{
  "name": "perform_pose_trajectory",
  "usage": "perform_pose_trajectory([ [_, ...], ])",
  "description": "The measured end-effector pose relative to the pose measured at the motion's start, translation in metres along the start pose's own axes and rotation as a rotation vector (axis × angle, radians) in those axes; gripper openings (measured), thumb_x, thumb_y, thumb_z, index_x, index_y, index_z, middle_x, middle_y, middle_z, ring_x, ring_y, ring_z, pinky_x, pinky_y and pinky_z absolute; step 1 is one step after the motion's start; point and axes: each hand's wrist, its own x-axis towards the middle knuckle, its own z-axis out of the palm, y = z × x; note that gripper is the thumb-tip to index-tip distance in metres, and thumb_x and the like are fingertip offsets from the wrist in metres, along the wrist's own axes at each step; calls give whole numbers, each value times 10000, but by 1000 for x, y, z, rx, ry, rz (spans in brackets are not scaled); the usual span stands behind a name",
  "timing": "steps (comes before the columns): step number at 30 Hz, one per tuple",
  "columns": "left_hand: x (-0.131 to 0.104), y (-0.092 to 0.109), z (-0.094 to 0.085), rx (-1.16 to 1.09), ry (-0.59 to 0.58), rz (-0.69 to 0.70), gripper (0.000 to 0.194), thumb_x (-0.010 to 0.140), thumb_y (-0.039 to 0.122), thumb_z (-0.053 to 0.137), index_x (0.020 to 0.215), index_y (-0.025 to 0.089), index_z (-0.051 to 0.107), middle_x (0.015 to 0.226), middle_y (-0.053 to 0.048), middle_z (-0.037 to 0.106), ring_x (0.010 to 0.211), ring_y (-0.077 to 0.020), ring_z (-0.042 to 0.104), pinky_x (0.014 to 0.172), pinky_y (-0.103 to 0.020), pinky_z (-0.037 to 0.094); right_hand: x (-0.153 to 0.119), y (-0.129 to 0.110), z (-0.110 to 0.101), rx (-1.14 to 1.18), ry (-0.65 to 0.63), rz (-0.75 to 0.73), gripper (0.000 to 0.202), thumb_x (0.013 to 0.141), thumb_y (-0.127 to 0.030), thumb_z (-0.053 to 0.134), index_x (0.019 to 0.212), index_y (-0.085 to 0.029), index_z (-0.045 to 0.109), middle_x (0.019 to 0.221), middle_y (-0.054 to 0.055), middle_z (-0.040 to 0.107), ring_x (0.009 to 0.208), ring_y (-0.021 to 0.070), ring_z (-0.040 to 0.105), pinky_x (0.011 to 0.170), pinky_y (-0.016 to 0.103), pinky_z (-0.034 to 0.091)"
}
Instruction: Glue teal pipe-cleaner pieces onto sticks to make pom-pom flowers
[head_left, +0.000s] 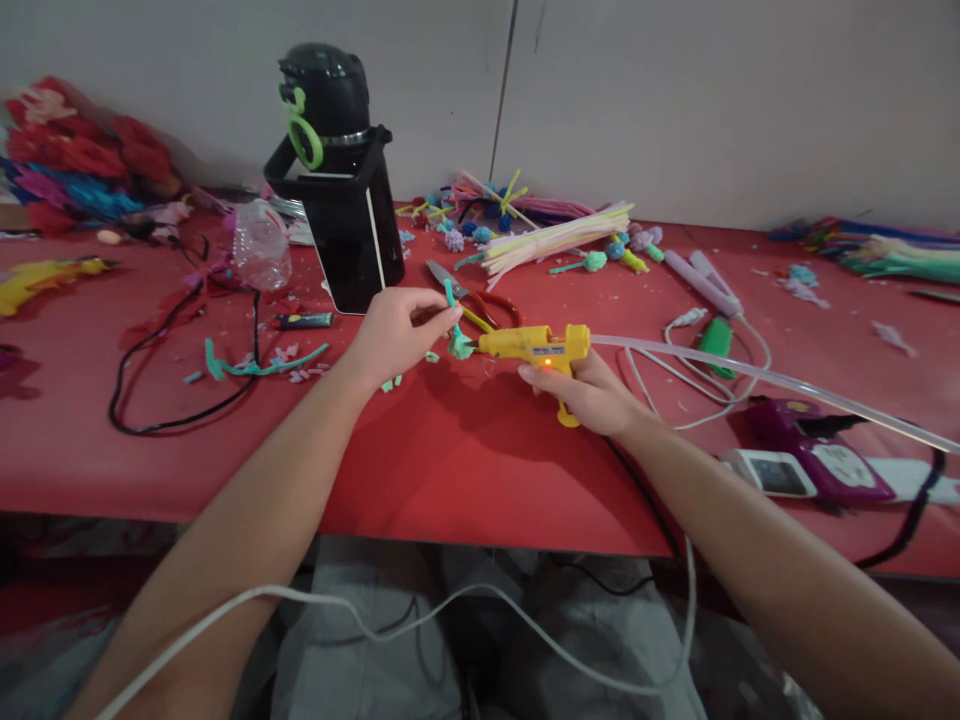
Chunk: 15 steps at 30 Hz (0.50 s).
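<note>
My left hand point(401, 335) pinches the stem of a small teal pipe-cleaner flower point(460, 343) between thumb and fingers, its fuzzy head hanging downward. My right hand point(581, 390) is wrapped round the grip of a yellow hot glue gun point(525, 343), whose small orange light glows. The gun's nozzle points left and meets or nearly meets the teal head; I cannot tell whether they touch. From the gun's rear a long clear glue stick point(750, 375) runs out to the right. Red-handled pliers point(487, 305) lie just behind the flower, partly hidden by my left hand.
A black bottle in a holder point(349, 200) stands at back left. Pipe cleaners point(559, 240) and small fuzzy pieces lie behind my hands. A purple power strip point(832, 460), a pink heated tool point(701, 280) and white cable are at right. Black cord point(150, 428) loops at left.
</note>
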Motion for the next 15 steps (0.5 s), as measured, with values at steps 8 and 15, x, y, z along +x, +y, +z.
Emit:
perform_pose_trajectory([
  [8,4,-7,-14,1,125,-13,291,893,400,687,725,164,705,646,-19,661,603,-138,583,568,-255,428,-2,-1,-15,-190,134,22,371,867,-547,671,987,-199,712,667,6,566,574,153,472,531,289,384],
  [15,7,-14,-22,-45,195,-31,265,866,376,710,694,174,701,633,-13,659,619,-142,617,562,-236,448,5,2,-43,-616,478,161,366,781,-529,735,711,-193,607,592,2,519,534,149,462,515,291,317],
])
